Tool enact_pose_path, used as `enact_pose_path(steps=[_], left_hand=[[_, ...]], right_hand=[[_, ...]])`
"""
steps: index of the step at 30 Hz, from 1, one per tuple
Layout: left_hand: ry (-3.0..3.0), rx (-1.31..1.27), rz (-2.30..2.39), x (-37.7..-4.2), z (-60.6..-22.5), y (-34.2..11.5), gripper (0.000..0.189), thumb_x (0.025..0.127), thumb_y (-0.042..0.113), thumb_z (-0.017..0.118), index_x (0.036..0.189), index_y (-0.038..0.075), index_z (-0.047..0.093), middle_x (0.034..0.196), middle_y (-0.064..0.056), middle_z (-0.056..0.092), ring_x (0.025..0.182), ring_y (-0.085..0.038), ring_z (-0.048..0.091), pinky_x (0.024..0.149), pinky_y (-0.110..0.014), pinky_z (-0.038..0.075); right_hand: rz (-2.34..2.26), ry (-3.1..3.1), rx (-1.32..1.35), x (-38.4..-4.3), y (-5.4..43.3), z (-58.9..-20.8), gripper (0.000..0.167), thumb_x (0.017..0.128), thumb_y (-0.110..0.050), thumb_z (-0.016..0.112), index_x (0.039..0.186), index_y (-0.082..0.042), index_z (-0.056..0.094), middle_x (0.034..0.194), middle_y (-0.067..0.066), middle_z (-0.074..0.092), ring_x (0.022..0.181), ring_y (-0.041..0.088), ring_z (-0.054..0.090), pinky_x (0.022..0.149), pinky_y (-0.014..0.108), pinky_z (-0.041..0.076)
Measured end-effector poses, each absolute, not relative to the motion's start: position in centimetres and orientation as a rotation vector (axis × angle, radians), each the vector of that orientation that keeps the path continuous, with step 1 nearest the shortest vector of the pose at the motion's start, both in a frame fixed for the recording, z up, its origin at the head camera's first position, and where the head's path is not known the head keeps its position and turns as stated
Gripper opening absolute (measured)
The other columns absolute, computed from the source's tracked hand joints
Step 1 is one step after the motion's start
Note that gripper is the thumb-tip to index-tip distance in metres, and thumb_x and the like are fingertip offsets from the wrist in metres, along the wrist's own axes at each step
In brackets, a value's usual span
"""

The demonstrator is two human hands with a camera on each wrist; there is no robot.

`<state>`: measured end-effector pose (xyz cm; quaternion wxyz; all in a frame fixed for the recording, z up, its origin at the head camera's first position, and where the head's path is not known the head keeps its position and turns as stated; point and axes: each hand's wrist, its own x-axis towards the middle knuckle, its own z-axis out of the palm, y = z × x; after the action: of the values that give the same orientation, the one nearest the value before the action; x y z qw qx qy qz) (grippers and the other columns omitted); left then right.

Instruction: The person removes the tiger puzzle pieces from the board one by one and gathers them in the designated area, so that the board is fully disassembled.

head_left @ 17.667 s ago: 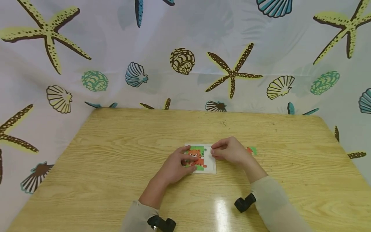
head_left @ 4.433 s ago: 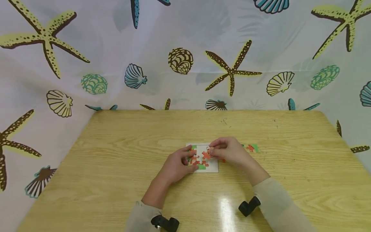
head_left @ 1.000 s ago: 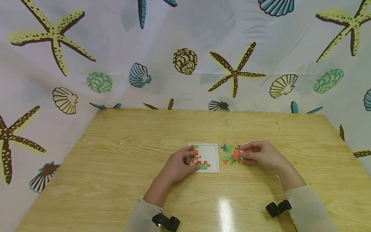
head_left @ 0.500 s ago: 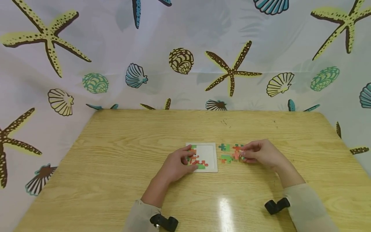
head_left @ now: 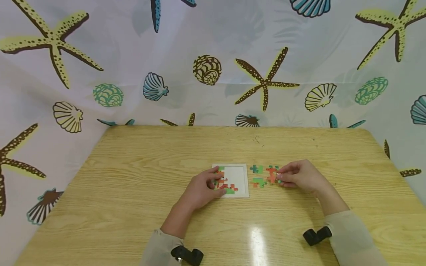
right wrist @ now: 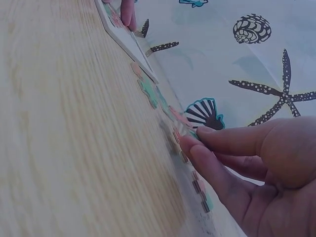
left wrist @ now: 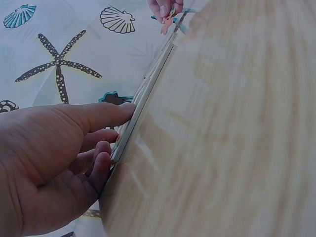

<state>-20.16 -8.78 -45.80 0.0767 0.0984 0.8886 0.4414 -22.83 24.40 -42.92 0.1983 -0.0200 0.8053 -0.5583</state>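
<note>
My left hand (head_left: 198,190) holds the left side of a square white puzzle tray (head_left: 246,184), thumb by the near edge and fingers over the left part. Inside the tray, joined orange and green jigsaw pieces (head_left: 230,191) run along the left side and bottom; my fingers hide some. Right of the tray, my right hand (head_left: 301,176) pinches an orange jigsaw piece (head_left: 271,176) between thumb and fingertips. The right wrist view shows that the fingertips (right wrist: 197,140) are just over the loose pieces; whether the held piece touches the table cannot be told.
Between tray and right hand lie loose jigsaw pieces, a green one (head_left: 257,169) and a green-orange one (head_left: 259,182); others are partly covered by the right hand. The wooden table (head_left: 159,147) meets a patterned curtain (head_left: 179,48) behind.
Earlier the tray held more pieces, and the right hand was over it with an orange piece. That hand has since moved right with a piece; over the last second both hands stay nearly still.
</note>
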Motion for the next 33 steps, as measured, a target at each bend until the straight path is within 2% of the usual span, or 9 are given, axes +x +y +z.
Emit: enact_pose_path(steps=[13, 27, 33], left_hand=[[2.668, 0.302, 1.328, -20.2, -46.15, -8.79, 0.05, 0.089, 0.011, 0.083, 0.136, 0.002, 0.069, 0.158, -0.01, 0.05, 0.071, -0.014, 0.047, 0.068, -0.028, 0.04], [2.661, 0.281, 1.315, -20.18, -45.71, -8.77, 0.052, 0.089, 0.012, 0.084, 0.137, 0.002, 0.067, 0.159, -0.009, 0.049, 0.073, -0.014, 0.048, 0.069, -0.029, 0.041], [2.651, 0.285, 1.333, -20.1, -45.72, -8.74, 0.051, 0.089, 0.01, 0.083, 0.137, 0.002, 0.068, 0.159, -0.009, 0.049, 0.073, -0.014, 0.049, 0.069, -0.029, 0.042]], right_hand=[[-1.488, 2.343, -0.029, -22.61, 24.11, -43.18, 0.022, 0.098, 0.001, 0.069, 0.113, 0.016, 0.066, 0.103, 0.019, 0.074, 0.085, 0.018, 0.074, 0.075, 0.032, 0.062], [-1.381, 2.487, 0.019, -22.35, 23.6, -42.84, 0.022, 0.092, -0.007, 0.079, 0.106, 0.01, 0.074, 0.102, 0.018, 0.075, 0.082, 0.017, 0.073, 0.073, 0.031, 0.061], [-1.319, 2.558, 0.031, -22.3, 23.56, -42.88, 0.025, 0.09, -0.01, 0.081, 0.106, 0.009, 0.074, 0.095, 0.014, 0.075, 0.077, 0.014, 0.071, 0.07, 0.03, 0.06]])
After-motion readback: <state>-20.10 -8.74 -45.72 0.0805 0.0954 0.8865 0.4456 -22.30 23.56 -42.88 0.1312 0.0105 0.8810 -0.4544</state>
